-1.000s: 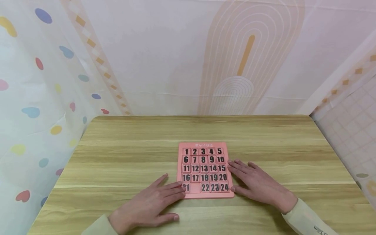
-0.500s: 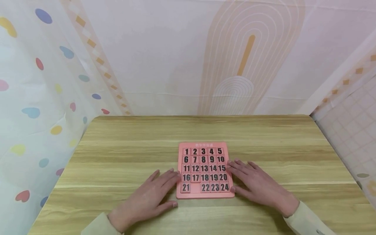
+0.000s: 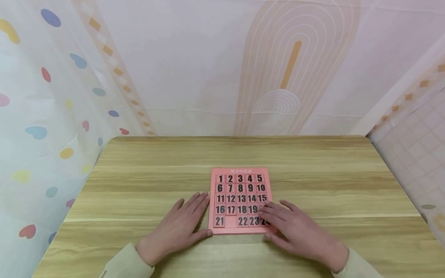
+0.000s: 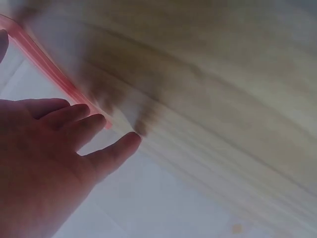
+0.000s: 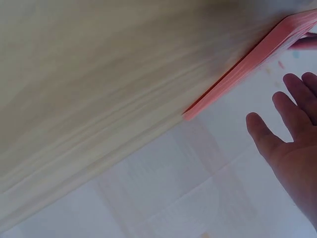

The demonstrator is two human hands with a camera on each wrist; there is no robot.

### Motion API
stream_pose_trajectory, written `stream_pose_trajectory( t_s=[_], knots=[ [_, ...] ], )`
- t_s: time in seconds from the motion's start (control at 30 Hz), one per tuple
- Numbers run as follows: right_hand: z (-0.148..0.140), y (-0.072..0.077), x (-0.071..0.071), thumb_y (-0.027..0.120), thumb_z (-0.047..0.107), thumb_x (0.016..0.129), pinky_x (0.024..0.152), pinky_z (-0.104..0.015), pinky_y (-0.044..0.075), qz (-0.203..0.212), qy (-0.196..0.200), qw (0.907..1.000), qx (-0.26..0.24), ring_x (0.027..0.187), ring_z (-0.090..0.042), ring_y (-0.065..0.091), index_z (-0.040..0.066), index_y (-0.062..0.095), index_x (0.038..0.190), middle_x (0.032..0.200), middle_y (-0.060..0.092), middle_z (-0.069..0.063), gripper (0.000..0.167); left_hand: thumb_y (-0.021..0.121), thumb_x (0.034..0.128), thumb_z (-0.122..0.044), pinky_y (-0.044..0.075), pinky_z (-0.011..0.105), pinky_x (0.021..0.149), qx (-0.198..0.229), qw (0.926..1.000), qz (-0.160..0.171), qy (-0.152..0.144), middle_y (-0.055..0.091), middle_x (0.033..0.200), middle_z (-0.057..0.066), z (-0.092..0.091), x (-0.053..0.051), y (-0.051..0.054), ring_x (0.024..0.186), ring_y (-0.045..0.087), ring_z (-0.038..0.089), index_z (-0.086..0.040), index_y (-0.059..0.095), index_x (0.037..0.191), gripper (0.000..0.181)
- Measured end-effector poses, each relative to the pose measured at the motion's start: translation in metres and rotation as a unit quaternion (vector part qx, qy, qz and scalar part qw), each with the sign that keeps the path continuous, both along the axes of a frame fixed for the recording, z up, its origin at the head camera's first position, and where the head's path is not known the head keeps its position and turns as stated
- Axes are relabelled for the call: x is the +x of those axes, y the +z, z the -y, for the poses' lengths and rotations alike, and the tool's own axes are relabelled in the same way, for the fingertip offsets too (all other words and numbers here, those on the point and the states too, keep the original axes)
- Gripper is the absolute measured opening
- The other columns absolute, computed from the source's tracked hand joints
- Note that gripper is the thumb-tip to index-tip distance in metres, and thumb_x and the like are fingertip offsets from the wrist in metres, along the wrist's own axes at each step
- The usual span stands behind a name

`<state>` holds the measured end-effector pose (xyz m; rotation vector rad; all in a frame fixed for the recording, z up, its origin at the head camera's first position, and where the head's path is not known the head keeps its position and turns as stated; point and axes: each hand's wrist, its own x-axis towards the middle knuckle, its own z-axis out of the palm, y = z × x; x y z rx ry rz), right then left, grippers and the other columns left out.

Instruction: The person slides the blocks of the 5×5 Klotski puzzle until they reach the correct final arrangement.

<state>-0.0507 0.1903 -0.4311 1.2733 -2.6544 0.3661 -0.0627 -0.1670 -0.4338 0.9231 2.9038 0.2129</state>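
A pink number slide puzzle lies flat on the table, its black-numbered tiles in rows from 1 to 24. In the bottom row a gap shows between tile 21 and tile 22. My left hand rests along the puzzle's left side, fingers extended, thumb at the lower left corner. Over the puzzle's lower right part is my right hand, fingers fairly straight, covering tile 20 and part of 24. In the right wrist view those fingers appear raised off the puzzle's edge.
The wood-grain table extends around the puzzle on every side. A patterned cloth hangs behind the table, and more cloth hangs at the left and right.
My left hand has drawn off tile 21 to the puzzle's left edge. My right hand has moved from the right edge leftward, over the lower right tiles. The tiles keep the same arrangement.
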Motion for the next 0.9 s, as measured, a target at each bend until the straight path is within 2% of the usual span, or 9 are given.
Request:
stream_pose_trajectory(
  t_s=[0.23, 0.5, 0.67, 0.9],
  knots=[
    [0.010, -0.001, 0.011, 0.063, 0.045, 0.103, 0.114, -0.052, 0.043, -0.001, 0.031, 0.9995, 0.004, 0.138, -0.020, 0.054, 0.014, 0.066, 0.139, 0.146, 0.062, -0.001, 0.048, 0.051, 0.0974, -0.071, 0.035, 0.068, 0.114, -0.001, 1.0000, 0.007, -0.007, 0.038, 0.164, 0.013, -0.001, -0.006, 0.000, 0.149, 0.038, 0.037, -0.002, 0.044, 0.156, 0.090],
    [0.020, 0.000, 0.019, 0.056, 0.050, 0.104, 0.117, -0.050, 0.040, 0.016, 0.038, 0.9984, 0.037, 0.140, -0.020, 0.052, 0.018, 0.062, 0.142, 0.149, 0.058, 0.001, 0.050, 0.053, 0.0975, -0.069, 0.036, 0.068, 0.113, 0.003, 0.9998, 0.015, -0.012, 0.039, 0.164, 0.013, -0.001, -0.007, -0.001, 0.149, 0.039, 0.037, -0.001, 0.045, 0.155, 0.090],
    [0.025, 0.000, 0.021, 0.050, 0.052, 0.107, 0.118, -0.052, 0.038, 0.036, 0.042, 0.9973, 0.048, 0.142, -0.020, 0.050, 0.017, 0.060, 0.146, 0.152, 0.056, 0.000, 0.054, 0.052, 0.0974, -0.070, 0.034, 0.068, 0.114, 0.001, 0.9997, 0.024, -0.008, 0.038, 0.164, 0.013, -0.001, -0.007, 0.000, 0.149, 0.038, 0.036, -0.001, 0.044, 0.156, 0.090],
    [0.030, -0.004, 0.020, 0.049, 0.054, 0.106, 0.117, -0.055, 0.038, 0.027, 0.051, 0.9964, 0.063, 0.139, -0.021, 0.053, 0.015, 0.062, 0.144, 0.150, 0.058, -0.001, 0.055, 0.053, 0.0978, -0.068, 0.034, 0.068, 0.115, -0.001, 0.9994, 0.033, -0.007, 0.037, 0.165, 0.013, -0.001, -0.007, 0.001, 0.150, 0.037, 0.036, -0.002, 0.044, 0.156, 0.089]
  ],
)
